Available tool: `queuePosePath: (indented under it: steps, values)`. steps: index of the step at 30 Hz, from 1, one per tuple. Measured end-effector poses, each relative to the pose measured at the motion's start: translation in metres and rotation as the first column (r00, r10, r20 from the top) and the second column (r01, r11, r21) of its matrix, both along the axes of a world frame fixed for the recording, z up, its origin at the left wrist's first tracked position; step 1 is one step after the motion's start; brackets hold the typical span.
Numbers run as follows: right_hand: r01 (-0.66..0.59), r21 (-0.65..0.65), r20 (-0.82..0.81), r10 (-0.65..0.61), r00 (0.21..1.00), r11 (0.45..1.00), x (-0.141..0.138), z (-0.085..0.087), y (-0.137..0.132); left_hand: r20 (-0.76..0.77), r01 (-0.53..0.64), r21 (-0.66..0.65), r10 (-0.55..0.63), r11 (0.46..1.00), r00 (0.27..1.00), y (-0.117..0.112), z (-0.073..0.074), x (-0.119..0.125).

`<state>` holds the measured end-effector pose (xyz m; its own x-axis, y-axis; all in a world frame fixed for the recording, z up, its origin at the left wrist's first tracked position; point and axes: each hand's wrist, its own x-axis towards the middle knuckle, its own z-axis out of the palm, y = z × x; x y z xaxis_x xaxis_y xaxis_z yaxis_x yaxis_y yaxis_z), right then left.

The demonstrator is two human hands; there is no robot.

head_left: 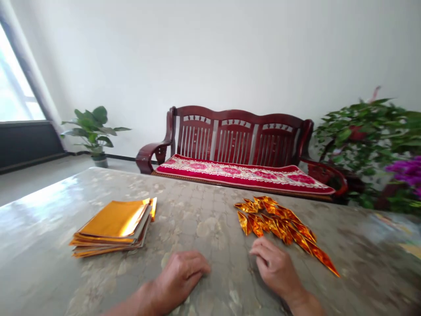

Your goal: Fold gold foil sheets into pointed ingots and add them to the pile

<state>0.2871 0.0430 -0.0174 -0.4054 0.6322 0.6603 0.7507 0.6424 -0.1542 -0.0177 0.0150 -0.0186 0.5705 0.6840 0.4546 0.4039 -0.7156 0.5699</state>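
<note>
A stack of flat gold foil sheets [115, 226] lies on the table's left part. To the right is a pile of several folded gold foil pieces [283, 226], pointed and crinkled. My left hand [182, 276] rests on the table [204, 224] near the front, fingers curled under, with nothing visible in it. My right hand [274, 265] lies just in front of the folded pile, fingers bent and spread a little, touching the table and holding nothing I can see.
The table has a glossy stone-patterned top. Behind it stands a dark red wooden bench [237, 149] with a red cushion. A potted plant [94, 131] is at the back left, leafy plants with purple flowers [378, 145] at the right, and a bright window [16, 87] at the far left.
</note>
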Motion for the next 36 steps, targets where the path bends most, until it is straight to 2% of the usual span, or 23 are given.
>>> queuePosePath:
  steps: [4, 7, 11, 13, 15, 16, 19, 21, 23, 25, 28, 31, 36]
  values:
    - [0.026, -0.050, 0.031, -0.024, 0.999, 0.998, 0.009, -0.011, 0.008, 0.118, -0.069, 0.109, 0.056, 0.992, 0.991, -0.003, 0.003, -0.003]
    - [0.018, -0.072, 0.052, -0.014, 0.999, 0.997, 0.010, -0.014, 0.010, 0.186, -0.150, 0.229, 0.109, 0.962, 0.977, -0.003, 0.012, -0.006]
    - [-0.014, -0.109, 0.130, 0.028, 0.991, 0.994, 0.011, -0.016, 0.009, 0.253, -0.309, 0.382, 0.223, 0.871, 0.942, 0.004, 0.032, -0.014]
    - [0.005, -0.083, 0.122, 0.005, 0.992, 0.996, 0.012, -0.017, 0.010, 0.214, -0.415, 0.394, 0.357, 0.820, 0.909, 0.009, 0.047, -0.023]
    - [0.001, -0.068, 0.126, 0.008, 0.992, 0.998, 0.013, -0.019, 0.011, 0.158, -0.541, 0.392, 0.525, 0.744, 0.837, 0.016, 0.064, -0.038]
    - [-0.006, -0.060, 0.132, 0.013, 0.991, 0.998, 0.014, -0.019, 0.012, 0.125, -0.612, 0.375, 0.616, 0.697, 0.778, 0.019, 0.073, -0.047]
    - [-0.026, -0.049, 0.155, 0.033, 0.987, 0.998, 0.016, -0.019, 0.014, -0.034, -0.791, 0.295, 0.833, 0.536, 0.552, 0.029, 0.094, -0.084]
    - [-0.022, -0.051, 0.161, 0.030, 0.987, 0.998, 0.017, -0.018, 0.015, -0.223, -0.845, 0.208, 0.865, 0.493, 0.450, 0.035, 0.102, -0.112]
    - [-0.013, -0.054, 0.165, 0.022, 0.986, 0.998, 0.017, -0.018, 0.016, -0.424, -0.894, 0.112, 0.835, 0.434, 0.352, 0.039, 0.103, -0.137]
    - [-0.009, -0.056, 0.170, 0.018, 0.985, 0.998, 0.017, -0.019, 0.016, -0.491, -0.900, 0.083, 0.803, 0.428, 0.337, 0.041, 0.099, -0.156]
    - [0.001, -0.069, 0.177, 0.011, 0.984, 0.998, 0.017, -0.020, 0.016, -0.574, -0.889, 0.037, 0.738, 0.457, 0.355, 0.041, 0.092, -0.170]
    - [0.020, -0.074, 0.173, -0.007, 0.985, 0.997, 0.017, -0.020, 0.016, -0.616, -0.880, 0.038, 0.705, 0.473, 0.352, 0.040, 0.089, -0.169]
    - [0.023, -0.072, 0.171, -0.011, 0.985, 0.997, 0.018, -0.021, 0.017, -0.643, -0.881, 0.063, 0.694, 0.469, 0.323, 0.041, 0.094, -0.160]
